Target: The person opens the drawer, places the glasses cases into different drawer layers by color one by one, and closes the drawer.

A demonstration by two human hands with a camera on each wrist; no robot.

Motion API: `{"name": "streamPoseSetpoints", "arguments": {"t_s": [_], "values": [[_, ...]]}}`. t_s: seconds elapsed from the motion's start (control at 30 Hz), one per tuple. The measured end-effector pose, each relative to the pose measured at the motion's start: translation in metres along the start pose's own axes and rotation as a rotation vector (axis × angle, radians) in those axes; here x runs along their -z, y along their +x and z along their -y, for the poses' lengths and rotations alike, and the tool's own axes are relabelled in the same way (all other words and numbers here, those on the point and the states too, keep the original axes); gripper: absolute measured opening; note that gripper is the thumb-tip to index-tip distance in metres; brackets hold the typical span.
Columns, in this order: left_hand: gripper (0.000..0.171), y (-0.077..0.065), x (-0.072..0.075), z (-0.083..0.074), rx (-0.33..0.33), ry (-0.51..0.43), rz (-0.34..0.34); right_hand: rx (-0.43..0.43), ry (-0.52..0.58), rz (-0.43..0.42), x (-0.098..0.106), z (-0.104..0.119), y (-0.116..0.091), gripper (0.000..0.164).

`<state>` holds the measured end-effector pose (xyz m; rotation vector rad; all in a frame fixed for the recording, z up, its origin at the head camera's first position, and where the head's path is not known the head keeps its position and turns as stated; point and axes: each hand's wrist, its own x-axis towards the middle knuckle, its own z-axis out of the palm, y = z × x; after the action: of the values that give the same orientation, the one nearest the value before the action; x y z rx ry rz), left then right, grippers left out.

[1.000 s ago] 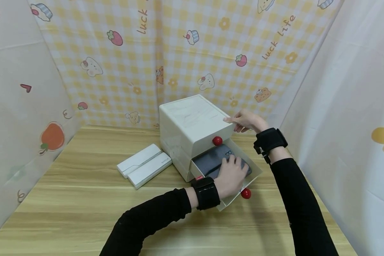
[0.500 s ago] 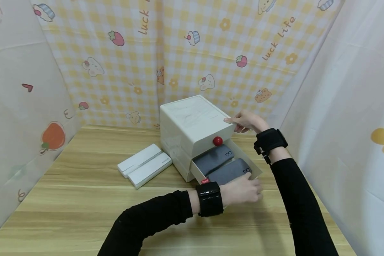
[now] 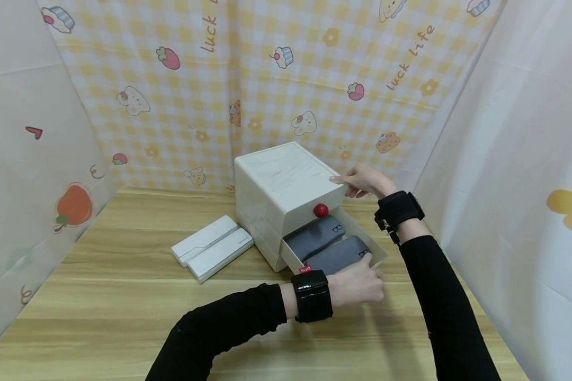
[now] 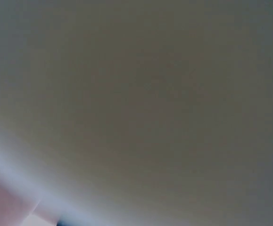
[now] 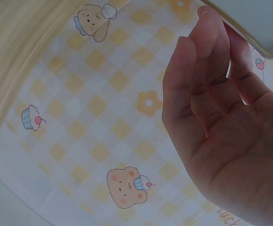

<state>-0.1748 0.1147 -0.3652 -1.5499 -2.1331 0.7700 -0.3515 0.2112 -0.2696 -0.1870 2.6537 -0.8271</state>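
A white drawer cabinet with a marbled top stands on the wooden table. Its lower drawer is pulled out and contains two grey glasses cases, a rear one and a front one. My left hand is at the drawer's front, thumb near the rim and fingers curled in front; it covers the lower knob. Only a blurred pale surface fills most of the left wrist view. My right hand holds the cabinet's upper right front corner, fingers bent beside it in the right wrist view.
A white folded flat case or box lies on the table, close to the cabinet's left side. The shut upper drawer bears a red knob. Patterned curtains hang behind, with white cloth at both sides.
My left hand has left the front glasses case and moved to the drawer's front, covering the lower red knob. Both cases now show in the drawer. My right hand keeps its place.
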Motion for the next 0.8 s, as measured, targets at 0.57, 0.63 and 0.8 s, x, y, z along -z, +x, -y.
{"name": "streamPoseSetpoints", "arguments": {"t_s": [0.57,0.63,0.8], "values": [[0.019,-0.006,0.008,0.018,-0.009,-0.075,0.002,0.004,0.001,0.013,0.000,-0.001,-0.001,0.057],[0.020,-0.006,0.008,0.018,-0.009,-0.082,0.006,0.000,-0.002,0.011,0.000,-0.001,-0.001,0.057],[0.020,-0.008,0.008,0.022,0.007,-0.081,0.016,0.001,-0.002,0.009,0.000,0.000,0.000,0.057]]}}
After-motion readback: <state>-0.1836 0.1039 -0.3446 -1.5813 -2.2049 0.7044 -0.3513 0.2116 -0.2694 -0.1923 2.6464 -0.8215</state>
